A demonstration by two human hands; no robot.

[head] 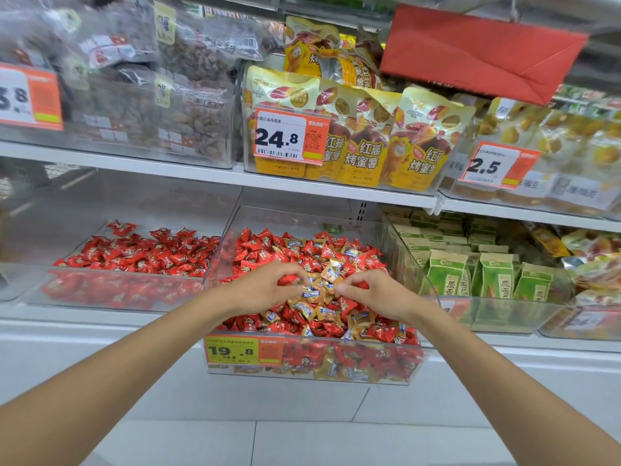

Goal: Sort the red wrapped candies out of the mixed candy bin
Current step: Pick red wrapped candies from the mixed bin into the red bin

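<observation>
Right now both hands are inside the mixed candy bin (295,215). This clear bin sits on the lower shelf (100,322), at the shelf's front edge, and it sticks out a bit past that edge. It is full of red wrapped candies (250,244) with gold candies (331,270) mixed in. Most of the gold ones lie in the middle of the pile and toward the front wall.

The left hand (265,287) rests on the pile near the middle of the bin. Its fingers are curled round a red candy, and a bit of red wrapper peeks out under them. The right hand (379,294) is just beside it, nearer the right wall of the bin. Its fingers are curled too, and the tips are bunched together against a gold candy. Some red shows under this hand, but I cannot tell if it is holding anything. The two hands are close together and do not touch.

A yellow price tag (232,352) is stuck on the front wall of the bin, at its left corner.

To the left on the same shelf sits another clear bin (117,292) with only red candies in it. To the right stand green packs (450,279). On the upper shelf stand yellow bags (366,153).
</observation>
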